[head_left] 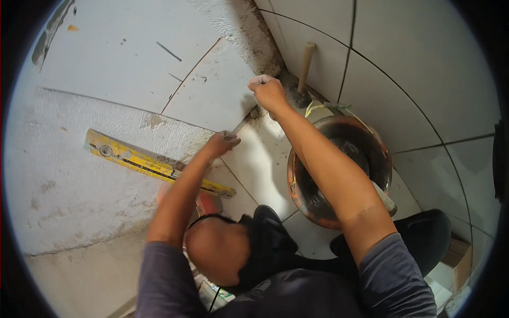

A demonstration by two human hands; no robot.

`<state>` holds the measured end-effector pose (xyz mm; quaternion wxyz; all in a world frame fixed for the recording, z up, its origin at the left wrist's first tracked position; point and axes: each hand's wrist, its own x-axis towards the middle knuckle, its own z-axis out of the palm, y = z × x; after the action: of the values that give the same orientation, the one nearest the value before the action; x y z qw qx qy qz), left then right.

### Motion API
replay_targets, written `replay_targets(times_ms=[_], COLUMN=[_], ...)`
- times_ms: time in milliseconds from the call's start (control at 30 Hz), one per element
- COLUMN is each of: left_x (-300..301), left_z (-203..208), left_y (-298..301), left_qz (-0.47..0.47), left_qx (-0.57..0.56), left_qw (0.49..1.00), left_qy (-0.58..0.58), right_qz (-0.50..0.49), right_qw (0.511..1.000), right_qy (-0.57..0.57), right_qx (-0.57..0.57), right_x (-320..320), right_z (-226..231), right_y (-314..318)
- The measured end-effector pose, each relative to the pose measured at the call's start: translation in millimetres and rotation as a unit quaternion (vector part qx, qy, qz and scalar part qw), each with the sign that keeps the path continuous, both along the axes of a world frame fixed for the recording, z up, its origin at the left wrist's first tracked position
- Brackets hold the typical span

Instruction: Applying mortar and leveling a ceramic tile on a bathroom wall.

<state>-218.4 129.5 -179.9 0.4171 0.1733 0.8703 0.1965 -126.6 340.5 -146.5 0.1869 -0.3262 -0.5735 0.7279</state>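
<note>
My left hand point(225, 143) is closed at the near corner of a white tile point(214, 82), its fingers curled. Beyond it to the right, my right hand point(268, 93) is also closed, with pale dust on its fingers, near that tile's right edge. Whatever either hand may hold is hidden or too small to make out. Beside my left forearm lies a yellow spirit level point(135, 161), slanting across the rough pale ledge point(79, 201). Under my right forearm stands a dirty round bucket point(295, 193) with a worn orange rim and dark wet contents.
A mallet point(306, 66) with a wooden handle leans by the tiled wall point(408, 69). A pale tool handle point(385, 199) sticks out over the bucket's rim. Yellowish cord point(313, 108) hangs at the bucket's far side. My bent knee is close by the level's right end.
</note>
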Motion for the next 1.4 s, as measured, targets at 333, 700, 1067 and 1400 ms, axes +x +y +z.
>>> replay_targets(times_ms=[333, 700, 1067, 1400], left_x=[17, -16, -18, -15], left_z=[-130, -176, -183, -174], left_y=[44, 74, 60, 55], left_qz=[0.421, 0.616, 0.554, 0.531], left_qx=[0.145, 0.402, 0.445, 0.467], left_qw=[0.879, 0.647, 0.659, 0.652], left_qy=[-0.173, -0.201, -0.247, -0.275], right_qz=[0.186, 0.157, 0.184, 0.174], right_qw=[0.88, 0.905, 0.898, 0.896], right_qy=[-0.376, -0.367, -0.368, -0.375], right_qx=[0.225, 0.146, 0.157, 0.159], right_x=[-35, -71, -80, -84], right_z=[-131, -163, -173, -173], right_y=[-19, -20, -34, -37])
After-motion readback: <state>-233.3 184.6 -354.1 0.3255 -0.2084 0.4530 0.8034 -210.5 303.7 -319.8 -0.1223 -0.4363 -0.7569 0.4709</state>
